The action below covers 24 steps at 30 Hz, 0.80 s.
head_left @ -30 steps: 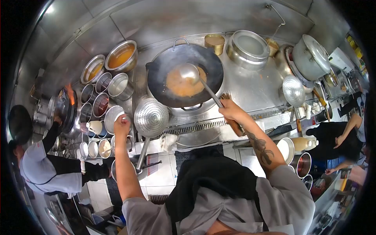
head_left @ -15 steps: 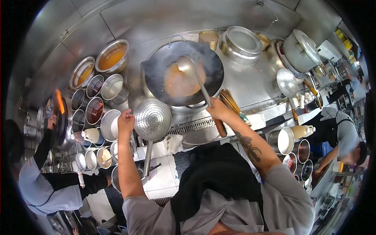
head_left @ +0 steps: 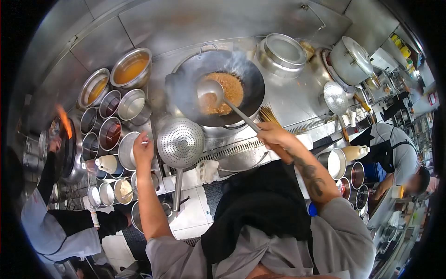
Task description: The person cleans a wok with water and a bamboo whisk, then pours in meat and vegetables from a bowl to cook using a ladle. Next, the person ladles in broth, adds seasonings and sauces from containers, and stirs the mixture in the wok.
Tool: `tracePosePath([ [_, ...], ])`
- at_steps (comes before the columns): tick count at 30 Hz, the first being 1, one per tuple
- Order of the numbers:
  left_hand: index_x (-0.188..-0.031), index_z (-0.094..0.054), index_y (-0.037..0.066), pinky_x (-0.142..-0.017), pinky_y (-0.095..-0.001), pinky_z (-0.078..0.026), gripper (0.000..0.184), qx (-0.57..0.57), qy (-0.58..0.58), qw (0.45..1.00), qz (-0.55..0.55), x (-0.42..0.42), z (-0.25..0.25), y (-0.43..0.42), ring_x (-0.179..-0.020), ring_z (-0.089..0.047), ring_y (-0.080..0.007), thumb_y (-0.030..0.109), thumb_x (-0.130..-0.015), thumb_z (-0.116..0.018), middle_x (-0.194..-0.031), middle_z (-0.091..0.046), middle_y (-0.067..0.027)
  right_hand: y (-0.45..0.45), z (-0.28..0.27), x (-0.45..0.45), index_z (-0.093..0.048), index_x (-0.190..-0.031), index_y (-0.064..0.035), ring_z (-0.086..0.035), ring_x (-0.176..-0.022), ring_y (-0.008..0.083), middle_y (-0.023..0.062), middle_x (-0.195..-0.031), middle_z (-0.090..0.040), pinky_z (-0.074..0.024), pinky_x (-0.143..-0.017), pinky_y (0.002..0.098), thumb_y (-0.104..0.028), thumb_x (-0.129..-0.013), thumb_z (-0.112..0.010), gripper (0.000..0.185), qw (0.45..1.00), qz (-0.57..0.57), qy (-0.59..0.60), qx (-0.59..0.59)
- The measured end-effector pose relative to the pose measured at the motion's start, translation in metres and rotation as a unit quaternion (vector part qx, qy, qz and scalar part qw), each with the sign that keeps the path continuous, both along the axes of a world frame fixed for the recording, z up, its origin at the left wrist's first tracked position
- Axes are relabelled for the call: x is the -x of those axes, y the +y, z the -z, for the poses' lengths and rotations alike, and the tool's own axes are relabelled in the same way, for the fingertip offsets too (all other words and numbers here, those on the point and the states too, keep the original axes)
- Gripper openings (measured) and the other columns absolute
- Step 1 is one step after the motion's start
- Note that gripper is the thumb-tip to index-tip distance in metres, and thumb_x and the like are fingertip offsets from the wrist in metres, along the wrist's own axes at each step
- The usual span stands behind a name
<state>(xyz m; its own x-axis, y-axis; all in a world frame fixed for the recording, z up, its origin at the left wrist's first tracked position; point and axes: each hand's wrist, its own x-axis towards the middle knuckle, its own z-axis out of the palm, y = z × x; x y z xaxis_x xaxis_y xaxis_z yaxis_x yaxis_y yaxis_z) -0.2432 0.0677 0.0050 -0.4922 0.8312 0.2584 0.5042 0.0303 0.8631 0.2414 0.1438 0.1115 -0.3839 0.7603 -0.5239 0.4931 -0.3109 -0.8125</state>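
My right hand (head_left: 277, 136) is closed around the wooden-ended handle of a steel ladle (head_left: 210, 89). The ladle's bowl dips into the left part of a bubbling brown-orange sauce (head_left: 231, 85) inside a dark, steaming wok (head_left: 251, 76). My left hand (head_left: 143, 148) is raised with curled fingers beside a steel pot (head_left: 127, 151); what the fingers hold, if anything, is too small to make out. Between my hands a round perforated strainer (head_left: 181, 142) rests in front of the wok, its handle toward me. A bamboo brush (head_left: 268, 115) lies just beyond my right hand.
Metal bowls of orange liquid (head_left: 133, 69) and several seasoning pots (head_left: 110, 133) stand on the left. A lidded pot (head_left: 284, 55), another strainer (head_left: 335, 97) and a large pot (head_left: 351, 60) are on the right. Co-workers stand on both sides; flame (head_left: 64, 121) rises at the far left.
My right hand has moved right and toward me, drawing the ladle's handle along. The ladle's bowl has shifted left and lower in the sauce. My left hand has moved slightly left.
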Motion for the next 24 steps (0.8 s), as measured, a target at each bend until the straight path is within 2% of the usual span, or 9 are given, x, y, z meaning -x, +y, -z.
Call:
tracePosePath([
  [2, -0.115, -0.059, 0.0, -0.061, -0.0254, -0.046, 0.038, 0.057, 0.031, 0.998, -0.017, 0.004, -0.022, -0.018, -0.069, -0.057, -0.0124, 0.002, -0.077, -0.06, -0.089, -0.059, -0.0073, 0.002, -0.014, -0.022, -0.058, -0.089, -0.0016, -0.048, -0.043, 0.0098, 0.0002, -0.061, -0.049, -0.0385, -0.038, 0.0249, -0.008, -0.079, -0.055, 0.012, 0.999, 0.01, 0.012, 0.037],
  [4, -0.115, -0.06, 0.0, -0.06, -0.0258, -0.046, 0.038, 0.079, 0.025, 0.996, -0.018, 0.002, -0.029, -0.026, -0.068, -0.057, -0.0128, 0.002, -0.077, -0.061, -0.089, -0.059, -0.0073, 0.012, 0.0, -0.021, -0.056, -0.091, 0.0005, -0.054, -0.047, 0.0142, 0.0043, -0.062, -0.052, -0.0434, -0.042, 0.0287, -0.009, -0.082, -0.055, 0.014, 0.996, -0.035, -0.024, -0.084],
  [6, -0.114, -0.061, 0.001, -0.059, -0.0265, -0.047, 0.038, 0.051, -0.019, 0.999, -0.002, -0.003, -0.029, -0.018, -0.066, -0.057, -0.0134, 0.002, -0.076, -0.061, -0.088, -0.059, -0.0076, 0.019, 0.024, 0.012, -0.054, -0.093, 0.0024, -0.058, -0.052, 0.019, 0.0094, -0.063, -0.055, -0.0467, -0.047, 0.0329, -0.011, -0.084, -0.054, 0.017, 0.932, -0.072, -0.18, -0.308],
  [8, -0.114, -0.061, 0.001, -0.058, -0.0268, -0.047, 0.037, 0.031, 0.009, 0.999, -0.009, -0.013, -0.033, -0.014, -0.063, -0.056, -0.0131, 0.003, -0.076, -0.061, -0.087, -0.059, -0.0076, 0.004, -0.012, 0.046, -0.056, -0.103, 0.0039, -0.063, -0.06, 0.0298, 0.0193, -0.076, -0.062, -0.0511, -0.055, 0.0384, -0.014, -0.082, -0.056, 0.028, 0.967, -0.057, -0.182, -0.169],
  [10, -0.113, -0.061, 0.001, -0.057, -0.0268, -0.046, 0.037, 0.026, 0.042, 0.999, -0.019, -0.009, -0.037, -0.013, -0.062, -0.056, -0.0129, 0.003, -0.076, -0.061, -0.086, -0.059, -0.0075, 0.008, -0.005, 0.028, -0.057, -0.102, 0.0048, -0.059, -0.053, 0.0246, 0.0131, -0.075, -0.06, -0.0512, -0.053, 0.036, -0.014, -0.082, -0.054, 0.028, 0.991, -0.068, -0.017, -0.112],
  [12, -0.113, -0.061, 0.0, -0.057, -0.0267, -0.046, 0.037, 0.036, 0.078, 0.996, -0.03, 0.007, -0.036, -0.025, -0.062, -0.056, -0.0126, 0.003, -0.076, -0.061, -0.084, -0.059, -0.0071, 0.019, -0.004, 0.001, -0.058, -0.102, 0.0048, -0.056, -0.052, 0.0193, 0.0071, -0.073, -0.058, -0.0505, -0.051, 0.0343, -0.013, -0.082, -0.052, 0.028, 0.997, -0.04, -0.051, -0.036],
  [13, -0.113, -0.061, -0.001, -0.057, -0.0263, -0.046, 0.036, 0.021, 0.077, 0.996, -0.023, 0.015, -0.033, -0.029, -0.062, -0.055, -0.0119, 0.003, -0.077, -0.06, -0.083, -0.059, -0.0064, 0.024, -0.01, -0.006, -0.058, -0.106, 0.004, -0.06, -0.054, 0.0225, 0.0114, -0.074, -0.06, -0.0513, -0.052, 0.0366, -0.014, -0.082, -0.054, 0.03, 0.997, -0.042, -0.062, -0.022],
  [17, -0.113, -0.061, -0.001, -0.057, -0.0245, -0.045, 0.036, 0.037, 0.01, 0.999, 0.0, 0.01, -0.038, -0.022, -0.062, -0.055, -0.0106, 0.0, -0.078, -0.058, -0.079, -0.059, -0.0051, 0.034, 0.006, 0.031, -0.055, -0.107, 0.0053, -0.066, -0.069, 0.0346, 0.024, -0.082, -0.063, -0.0532, -0.063, 0.0419, -0.017, -0.082, -0.056, 0.033, 0.941, -0.076, -0.207, -0.257],
  [24, -0.115, -0.059, -0.003, -0.056, -0.0221, -0.043, 0.036, 0.057, -0.022, 0.998, 0.017, -0.002, -0.039, -0.021, -0.061, -0.053, -0.0081, 0.0, -0.079, -0.058, -0.077, -0.059, -0.0027, 0.028, -0.037, 0.017, -0.057, -0.092, 0.0049, -0.064, -0.062, 0.0245, 0.0144, -0.071, -0.06, -0.0523, -0.054, 0.0378, -0.012, -0.079, -0.052, 0.022, 0.989, -0.068, -0.094, -0.086],
])
